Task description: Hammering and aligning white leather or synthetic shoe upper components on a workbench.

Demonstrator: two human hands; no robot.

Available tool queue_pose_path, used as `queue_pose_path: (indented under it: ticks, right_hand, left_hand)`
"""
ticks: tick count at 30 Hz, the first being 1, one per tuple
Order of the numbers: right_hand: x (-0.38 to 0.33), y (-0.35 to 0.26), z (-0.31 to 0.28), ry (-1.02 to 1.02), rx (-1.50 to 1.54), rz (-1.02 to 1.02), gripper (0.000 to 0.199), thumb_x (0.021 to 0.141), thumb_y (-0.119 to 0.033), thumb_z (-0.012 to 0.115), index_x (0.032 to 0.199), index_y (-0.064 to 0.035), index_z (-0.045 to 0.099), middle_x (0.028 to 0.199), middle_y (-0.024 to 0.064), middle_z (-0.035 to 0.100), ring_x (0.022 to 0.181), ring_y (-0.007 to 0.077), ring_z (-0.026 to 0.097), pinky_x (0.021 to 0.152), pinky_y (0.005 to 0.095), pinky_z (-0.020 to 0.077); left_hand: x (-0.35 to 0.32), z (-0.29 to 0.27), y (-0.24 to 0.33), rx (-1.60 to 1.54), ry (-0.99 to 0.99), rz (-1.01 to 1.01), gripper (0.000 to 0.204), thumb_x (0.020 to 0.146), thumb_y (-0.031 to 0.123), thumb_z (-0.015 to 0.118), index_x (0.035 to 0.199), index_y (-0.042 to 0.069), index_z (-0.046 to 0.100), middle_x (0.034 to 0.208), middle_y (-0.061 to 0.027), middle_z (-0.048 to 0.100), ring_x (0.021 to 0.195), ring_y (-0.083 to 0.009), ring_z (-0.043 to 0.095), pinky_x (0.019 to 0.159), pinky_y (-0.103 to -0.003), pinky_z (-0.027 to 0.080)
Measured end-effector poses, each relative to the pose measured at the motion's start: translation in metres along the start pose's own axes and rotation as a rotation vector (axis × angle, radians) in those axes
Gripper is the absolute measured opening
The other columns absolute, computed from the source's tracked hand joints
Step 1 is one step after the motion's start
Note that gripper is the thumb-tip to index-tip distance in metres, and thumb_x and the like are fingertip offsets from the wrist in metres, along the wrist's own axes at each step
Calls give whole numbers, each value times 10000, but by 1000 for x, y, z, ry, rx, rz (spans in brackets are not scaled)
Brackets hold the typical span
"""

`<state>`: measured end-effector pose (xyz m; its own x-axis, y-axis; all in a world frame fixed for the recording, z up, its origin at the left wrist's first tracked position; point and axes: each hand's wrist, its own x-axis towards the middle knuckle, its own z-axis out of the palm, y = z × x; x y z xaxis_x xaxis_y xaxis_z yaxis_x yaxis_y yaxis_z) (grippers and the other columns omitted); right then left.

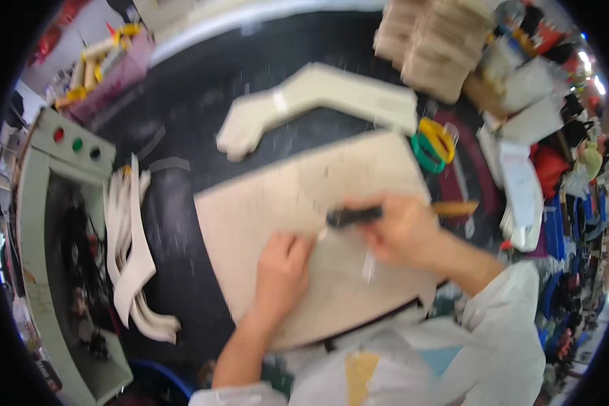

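Observation:
A large beige panel (pixel 358 162) lies on the dark table in front of me. My right hand (pixel 402 230) is closed round a hammer (pixel 352 216); its black head is blurred over the middle of the panel, and its wooden handle sticks out to the right of the hand. My left hand (pixel 282 271) rests on the panel just left of the hammer head. Its fingers are curled and pressed together, and a small pale spot (pixel 321 234) shows near the fingertips. What they hold, if anything, I cannot make out.
Beyond the panel lies a curved cream piece (pixel 311 91). Several cream strips (pixel 130 254) are at left, beside a grey metal box (pixel 34 223) with coloured buttons. Green and yellow tape rolls (pixel 432 145) sit at right. Stacked beige pieces (pixel 440 47) and a pink bin (pixel 111 74) stand farther back.

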<state>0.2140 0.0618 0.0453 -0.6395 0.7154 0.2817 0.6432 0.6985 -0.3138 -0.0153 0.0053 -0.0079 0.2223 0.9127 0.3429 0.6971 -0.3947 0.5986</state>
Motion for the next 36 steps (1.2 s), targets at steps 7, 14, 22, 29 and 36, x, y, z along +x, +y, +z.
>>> queue_pose_path:
  ticks: [7, 14, 22, 29, 36]
  right_hand:
    - [11, -5, -6, 68, 22, -120, 397, 665, -24, 710, 1062, -15, 690, 792, 71, 645, 697, 257, 653, 579, 363, 526]
    - [13, -8, 2, -56, 67, -94, 560, 629, 3, 763, 1183, -40, 692, 840, 84, 664, 710, 278, 654, 612, 370, 530]
    - [24, -11, 13, 45, 69, -189, 382, 714, -109, 659, 1089, -33, 659, 723, 38, 579, 649, 232, 623, 516, 370, 492]
    - [27, -20, 9, -121, 138, -158, 555, 647, -30, 725, 1201, -32, 682, 856, 92, 666, 665, 273, 628, 570, 364, 499]
    - [34, -20, 16, -109, 125, -268, 575, 622, -31, 737, 1194, -20, 683, 824, 90, 643, 651, 262, 622, 535, 358, 486]
  left_hand:
    - [-6, -18, 3, -11, -96, 50, 292, 746, -98, 698, 1016, 11, 715, 867, -115, 597, 790, -278, 589, 666, -365, 502]
    - [-1, -21, 1, -9, -129, 60, 312, 697, -131, 680, 979, 1, 705, 868, -110, 613, 787, -272, 597, 650, -360, 500]
    - [-10, -27, -3, 18, -125, 79, 409, 635, -112, 636, 1020, 10, 708, 861, -93, 589, 764, -262, 580, 668, -365, 520]
    - [-13, -36, -6, 19, -165, 61, 381, 643, -86, 650, 1009, 5, 703, 866, -95, 595, 782, -259, 588, 665, -358, 520]
    - [-18, -40, -9, 11, -165, 84, 348, 658, -62, 665, 998, 6, 702, 868, -95, 597, 786, -256, 589, 657, -352, 514]
